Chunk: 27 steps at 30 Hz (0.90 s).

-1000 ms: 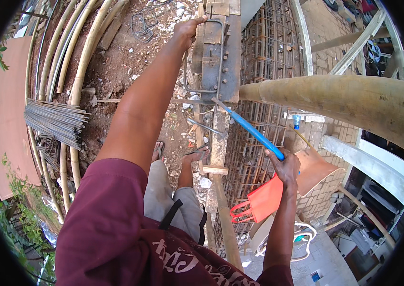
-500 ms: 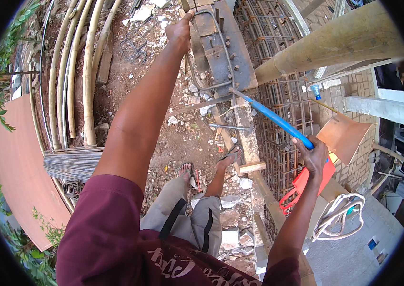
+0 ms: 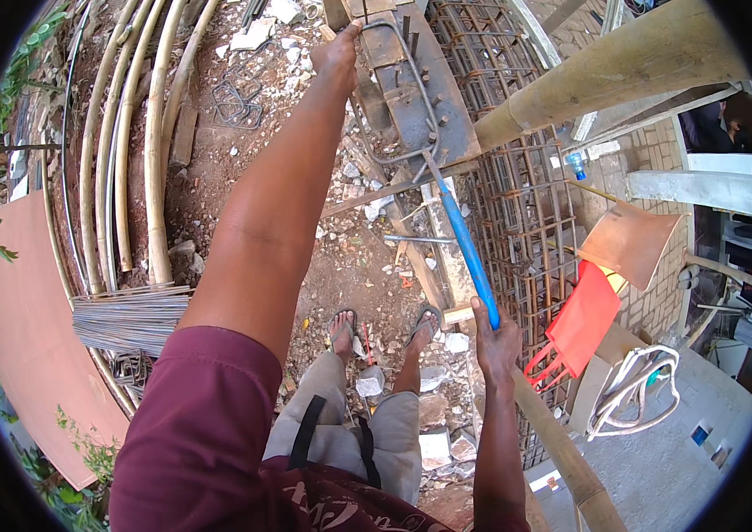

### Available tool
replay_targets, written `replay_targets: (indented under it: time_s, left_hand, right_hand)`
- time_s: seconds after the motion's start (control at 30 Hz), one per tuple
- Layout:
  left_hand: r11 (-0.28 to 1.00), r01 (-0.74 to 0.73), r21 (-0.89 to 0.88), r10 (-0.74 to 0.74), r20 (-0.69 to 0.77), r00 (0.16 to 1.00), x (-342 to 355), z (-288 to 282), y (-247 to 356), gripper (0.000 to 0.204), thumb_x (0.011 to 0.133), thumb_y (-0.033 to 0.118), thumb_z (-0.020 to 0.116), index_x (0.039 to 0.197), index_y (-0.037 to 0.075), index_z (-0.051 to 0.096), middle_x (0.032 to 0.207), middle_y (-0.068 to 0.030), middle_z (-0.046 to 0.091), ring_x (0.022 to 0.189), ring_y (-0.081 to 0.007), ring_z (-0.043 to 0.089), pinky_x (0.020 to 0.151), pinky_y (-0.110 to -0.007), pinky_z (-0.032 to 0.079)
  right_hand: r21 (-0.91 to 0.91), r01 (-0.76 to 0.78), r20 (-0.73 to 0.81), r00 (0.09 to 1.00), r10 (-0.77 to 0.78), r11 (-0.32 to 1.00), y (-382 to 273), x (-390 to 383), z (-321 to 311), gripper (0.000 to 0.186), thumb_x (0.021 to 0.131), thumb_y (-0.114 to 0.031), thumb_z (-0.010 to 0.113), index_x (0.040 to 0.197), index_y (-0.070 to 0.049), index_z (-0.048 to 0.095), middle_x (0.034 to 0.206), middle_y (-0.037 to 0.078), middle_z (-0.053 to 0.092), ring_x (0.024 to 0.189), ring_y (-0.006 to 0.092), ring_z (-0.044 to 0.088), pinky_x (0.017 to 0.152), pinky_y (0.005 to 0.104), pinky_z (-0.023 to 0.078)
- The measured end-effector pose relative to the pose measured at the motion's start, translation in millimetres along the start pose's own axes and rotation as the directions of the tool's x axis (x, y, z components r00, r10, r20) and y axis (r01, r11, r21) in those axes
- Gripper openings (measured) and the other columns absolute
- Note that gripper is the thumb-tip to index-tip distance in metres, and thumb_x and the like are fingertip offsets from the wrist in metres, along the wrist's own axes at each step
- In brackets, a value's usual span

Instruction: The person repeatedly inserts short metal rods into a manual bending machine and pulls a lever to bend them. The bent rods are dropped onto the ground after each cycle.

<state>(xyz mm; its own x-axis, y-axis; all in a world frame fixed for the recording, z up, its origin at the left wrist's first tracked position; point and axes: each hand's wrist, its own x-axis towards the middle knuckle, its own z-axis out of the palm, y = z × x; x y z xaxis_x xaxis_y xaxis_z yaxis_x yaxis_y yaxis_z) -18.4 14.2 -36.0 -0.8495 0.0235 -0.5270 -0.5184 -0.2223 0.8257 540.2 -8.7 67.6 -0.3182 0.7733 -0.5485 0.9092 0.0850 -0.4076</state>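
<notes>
My left hand (image 3: 335,53) is closed on the upper left end of a bent steel bar (image 3: 427,99), shaped into a rectangular loop. The loop lies against a steel plate (image 3: 398,106) with several upright pegs, fixed on a timber bench. My right hand (image 3: 498,341) grips the lower end of a blue-handled bar bender (image 3: 467,244). The bender's metal head meets the lower right corner of the loop beside the last pegs. Below the plate, a loose metal rod (image 3: 420,238) rests across the timber.
Rebar cages (image 3: 526,222) run along the bench's right side, under a thick bamboo pole (image 3: 606,75). A red bag (image 3: 581,315) hangs further right. Bamboo poles (image 3: 161,151), cut rods (image 3: 123,321) and finished loops (image 3: 237,102) lie left. Rubble (image 3: 433,448) covers the ground near my feet.
My right hand has swung the blue-handled bender left and toward my body. My right foot has come back beside the left. The left hand stays at the loop's far end.
</notes>
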Motion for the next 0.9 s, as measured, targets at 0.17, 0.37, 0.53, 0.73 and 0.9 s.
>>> replay_targets:
  time_s: [0.17, 0.37, 0.53, 0.73, 0.9]
  left_hand:
    - [0.998, -0.004, 0.059, 0.006, -0.026, 1.000, -48.7, -1.2, 21.1, 0.057, 0.082, 0.028, 0.098, 0.112, -0.008, 0.065, 0.086, -0.0066, 0.056, 0.062, -0.0160, 0.045, 0.053, -0.034, 0.038]
    - [0.978, -0.018, 0.206, 0.013, 0.026, 1.000, -62.5, -0.3, 31.7, 0.039, 0.088, 0.035, 0.093, 0.099, 0.009, 0.065, 0.065, 0.0076, 0.032, 0.048, -0.0062, 0.024, 0.038, -0.026, 0.017]
    - [0.977, -0.043, 0.210, 0.024, 0.095, 0.995, -50.6, -7.0, 24.6, 0.035, 0.094, 0.035, 0.088, 0.098, 0.008, 0.065, 0.061, 0.0081, 0.033, 0.046, -0.0060, 0.025, 0.039, -0.026, 0.019]
    - [0.963, -0.081, 0.257, 0.042, 0.153, 0.987, -44.1, -10.1, 22.6, 0.041, 0.099, 0.037, 0.082, 0.091, 0.015, 0.049, 0.066, 0.0079, 0.030, 0.047, -0.0045, 0.024, 0.037, -0.023, 0.017]
    - [0.963, -0.104, 0.250, 0.075, 0.124, 0.989, -41.4, -10.6, 19.8, 0.033, 0.098, 0.038, 0.083, 0.097, 0.008, 0.068, 0.065, 0.0064, 0.040, 0.048, -0.0066, 0.030, 0.041, -0.028, 0.024]
  right_hand:
    - [0.087, 0.049, 0.512, 0.855, -0.087, 0.995, 6.0, 34.6, -26.1, 0.057, 0.097, -0.056, 0.079, 0.081, -0.001, 0.073, 0.059, 0.005, 0.057, 0.056, 0.0132, 0.051, 0.055, 0.0376, 0.042]
    - [0.406, 0.064, 0.501, 0.818, -0.281, 0.911, 41.1, 51.3, 25.8, 0.041, 0.098, -0.034, 0.085, 0.076, -0.002, 0.070, 0.062, -0.004, 0.053, 0.061, 0.0049, 0.046, 0.054, 0.0304, 0.038]
    - [0.570, -0.144, 0.489, 0.851, -0.192, 0.809, 28.3, 8.6, 79.1, 0.039, 0.098, -0.029, 0.085, 0.074, -0.002, 0.069, 0.060, -0.004, 0.054, 0.059, 0.0039, 0.045, 0.053, 0.0292, 0.038]
    - [0.844, -0.070, 0.214, 0.953, -0.213, 0.532, -58.8, -57.1, 191.3, 0.046, 0.100, -0.020, 0.082, 0.067, -0.006, 0.054, 0.059, -0.007, 0.045, 0.060, 0.0023, 0.039, 0.053, 0.0283, 0.032]
    - [0.851, -0.079, 0.166, 0.978, -0.124, 0.519, -108.8, -60.0, 262.7, 0.046, 0.105, -0.026, 0.074, 0.069, -0.004, 0.057, 0.055, -0.001, 0.044, 0.055, 0.0082, 0.040, 0.051, 0.0373, 0.031]
